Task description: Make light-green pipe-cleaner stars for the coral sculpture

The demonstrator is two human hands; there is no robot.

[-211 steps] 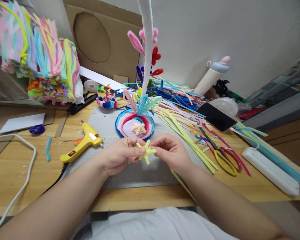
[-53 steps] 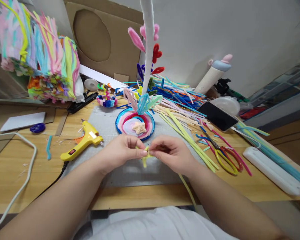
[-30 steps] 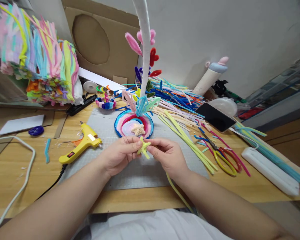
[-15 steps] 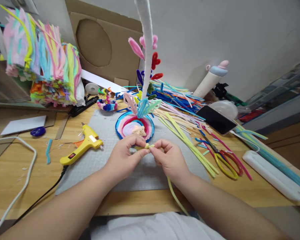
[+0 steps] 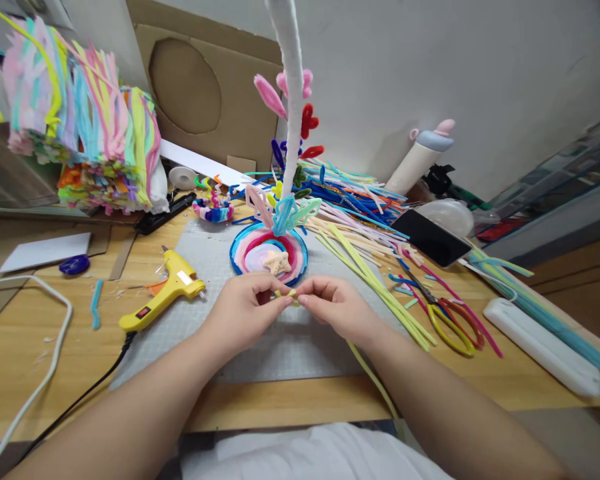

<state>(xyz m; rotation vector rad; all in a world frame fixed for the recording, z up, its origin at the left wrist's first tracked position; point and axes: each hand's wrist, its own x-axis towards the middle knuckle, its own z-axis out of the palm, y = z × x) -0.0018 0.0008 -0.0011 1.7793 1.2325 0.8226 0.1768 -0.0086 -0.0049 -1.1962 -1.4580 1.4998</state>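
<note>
Between my two hands is a yellow pipe cleaner (image 5: 374,379), its small worked end mostly covered by my fingers. My left hand (image 5: 245,308) pinches that end between thumb and forefinger. Close beside it, my right hand (image 5: 341,308) is closed on the same strip, and the long tail hangs below it past the table edge. Just beyond my fingertips stands a round base (image 5: 238,261) of coiled colored pipe cleaners, bearing a cream starfish (image 5: 277,263). From the base rises a white wrapped stem (image 5: 292,100) with pink, red, blue and green fuzzy petals.
A yellow hot glue gun (image 5: 163,293) lies left on the grey cutting mat (image 5: 180,353). To the right are yellow pipe cleaners (image 5: 380,287), scissors (image 5: 453,327), a phone (image 5: 433,238) and a white power strip (image 5: 543,347). Bundled pipe cleaners (image 5: 80,113) stand back left.
My fingertips have shifted on the yellow strip, and my right hand has turned slightly. Its hanging tail has swung right. The starfish shows more fully now.
</note>
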